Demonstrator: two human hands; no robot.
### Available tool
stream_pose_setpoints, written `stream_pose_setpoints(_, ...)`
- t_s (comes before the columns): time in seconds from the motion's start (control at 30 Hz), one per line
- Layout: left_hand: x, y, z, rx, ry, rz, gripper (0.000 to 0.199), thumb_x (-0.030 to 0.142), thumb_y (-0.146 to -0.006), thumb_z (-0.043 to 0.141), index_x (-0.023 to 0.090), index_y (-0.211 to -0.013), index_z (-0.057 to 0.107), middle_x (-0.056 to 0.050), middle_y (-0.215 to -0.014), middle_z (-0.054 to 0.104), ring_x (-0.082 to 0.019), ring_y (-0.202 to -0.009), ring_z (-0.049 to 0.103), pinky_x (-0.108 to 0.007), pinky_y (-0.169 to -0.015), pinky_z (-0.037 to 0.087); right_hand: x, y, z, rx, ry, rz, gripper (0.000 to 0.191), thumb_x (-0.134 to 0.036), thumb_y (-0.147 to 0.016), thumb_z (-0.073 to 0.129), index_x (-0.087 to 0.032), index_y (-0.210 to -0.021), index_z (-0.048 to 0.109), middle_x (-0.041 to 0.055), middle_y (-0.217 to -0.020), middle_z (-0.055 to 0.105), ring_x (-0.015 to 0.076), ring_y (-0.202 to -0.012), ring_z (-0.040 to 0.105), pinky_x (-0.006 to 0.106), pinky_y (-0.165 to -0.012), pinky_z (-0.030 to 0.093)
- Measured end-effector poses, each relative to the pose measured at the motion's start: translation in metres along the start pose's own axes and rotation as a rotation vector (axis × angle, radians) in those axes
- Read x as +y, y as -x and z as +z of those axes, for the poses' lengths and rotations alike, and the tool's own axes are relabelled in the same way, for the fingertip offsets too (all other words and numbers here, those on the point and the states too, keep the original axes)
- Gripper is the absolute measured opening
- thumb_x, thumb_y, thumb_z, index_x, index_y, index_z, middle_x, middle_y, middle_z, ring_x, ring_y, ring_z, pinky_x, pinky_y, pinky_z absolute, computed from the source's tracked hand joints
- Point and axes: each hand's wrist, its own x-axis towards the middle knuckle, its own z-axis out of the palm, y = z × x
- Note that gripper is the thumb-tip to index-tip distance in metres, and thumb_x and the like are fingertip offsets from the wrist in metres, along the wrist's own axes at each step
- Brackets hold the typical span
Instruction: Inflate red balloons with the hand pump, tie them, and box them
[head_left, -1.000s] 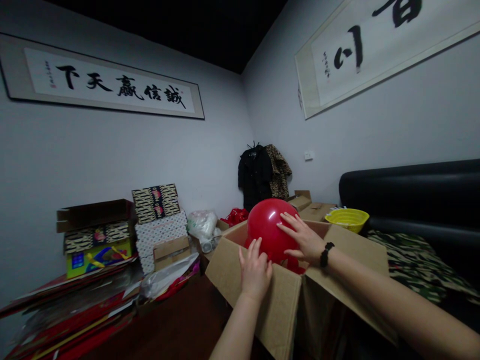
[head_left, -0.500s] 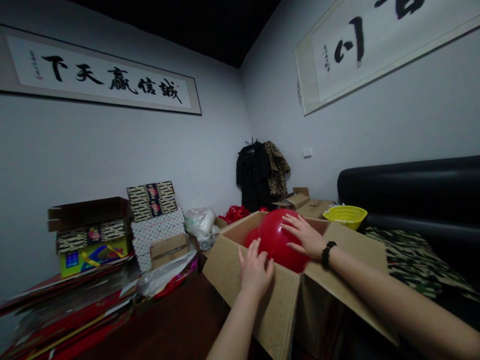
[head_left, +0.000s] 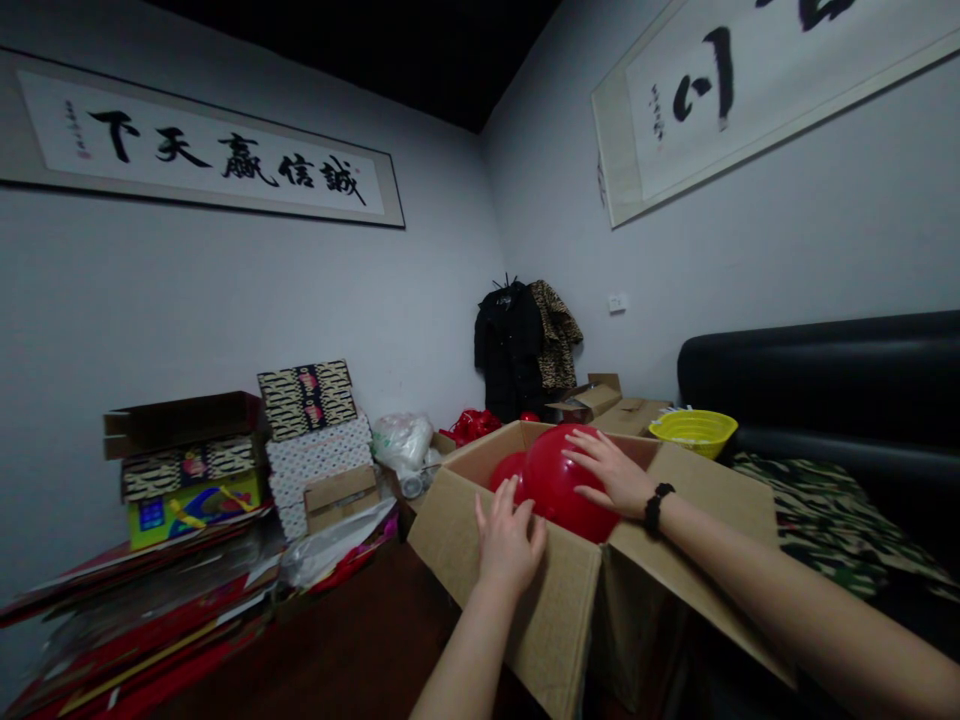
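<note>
An open cardboard box (head_left: 517, 600) with its flaps folded out stands in front of me. Inside it a large red balloon (head_left: 555, 480) rises above the rim, and a second red balloon (head_left: 506, 468) shows partly at its left. My right hand (head_left: 611, 474), a dark band at the wrist, lies with spread fingers on the upper right of the large balloon. At the box's near edge is my left hand (head_left: 510, 540), its fingers apart and loosely bent, fingertips by the lower left of the balloons. Whether those fingertips touch a balloon I cannot tell.
Patterned boxes (head_left: 319, 440) and flat red packaging (head_left: 150, 640) are piled on the left. A clear plastic bag (head_left: 405, 440) sits behind the box. To the right are a yellow basket (head_left: 694, 428), a camouflage cloth (head_left: 840, 520) and a black sofa (head_left: 817, 385).
The large balloon sits slightly lower in the box. Both hands keep nearly the same place, and the view has shifted a little.
</note>
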Motion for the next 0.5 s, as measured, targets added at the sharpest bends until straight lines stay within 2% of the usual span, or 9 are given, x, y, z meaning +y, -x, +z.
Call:
stream_pose_setpoints(0.33, -0.008, 0.015, -0.007, -0.085, 0.015, 0.003, 0.036, 0.032, -0.081, 0.049, 0.024, -0.116, 0.057, -0.01, -0.138, 0.042, -0.027, -0.128, 0.033, -0.057, -0.106, 0.014, -0.007, 0.001, 0.0, 0.006, -0.015, -0.015, 0.057, -0.042, -0.078, 0.053, -0.024, -0.131, 0.038, 0.0115, -0.139, 0.04, 0.025, -0.133, 0.027, 0.057, -0.106, 0.022)
stream_pose_setpoints(0.5, -0.013, 0.025, -0.017, -0.1, -0.004, 0.006, 0.04, 0.033, -0.08, 0.051, 0.026, -0.119, 0.055, -0.009, -0.14, 0.039, -0.027, -0.129, 0.032, -0.056, -0.107, 0.016, -0.023, -0.006, -0.004, 0.002, -0.03, -0.045, 0.058, -0.042, -0.08, 0.05, -0.023, -0.133, 0.035, 0.0121, -0.142, 0.035, 0.026, -0.134, 0.023, 0.057, -0.106, 0.023)
